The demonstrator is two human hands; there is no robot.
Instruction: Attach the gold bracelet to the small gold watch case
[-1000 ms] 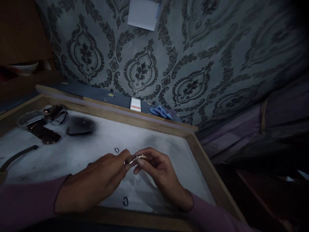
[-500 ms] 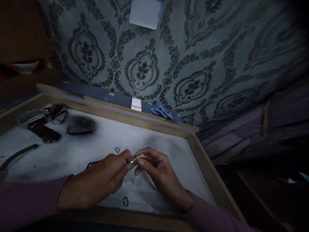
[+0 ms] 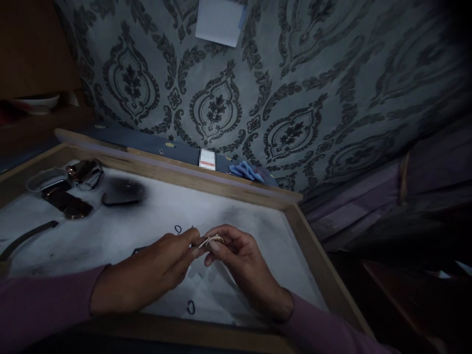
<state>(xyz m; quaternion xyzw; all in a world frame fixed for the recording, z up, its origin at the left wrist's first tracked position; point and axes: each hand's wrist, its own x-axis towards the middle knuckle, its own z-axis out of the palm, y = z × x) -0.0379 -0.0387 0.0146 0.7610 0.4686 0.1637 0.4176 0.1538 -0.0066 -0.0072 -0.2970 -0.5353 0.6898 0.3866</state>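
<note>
Over the white surface of a wooden-framed tray, my two hands meet. My left hand is closed, with thumb and fingers pinching a thin silvery metal tool; its exact kind is unclear. The tool's tip touches or nearly touches a small gold-coloured, ring-like piece of jewellery. That piece sits pinched between the thumb and fingers of my right hand. A flat dark object is partly hidden behind my left hand. Small dark open loops lie near the hands, one in front and one behind.
At the tray's left lie dark objects with gold-coloured rims, a clear round dish, a black curved piece and a dark strip. Beyond the back rim are a small white box and a blue cloth, before a patterned wall.
Both hands keep their grips, and the gold-coloured piece has turned slightly against the tool's tip. The whole view has shifted a little.
</note>
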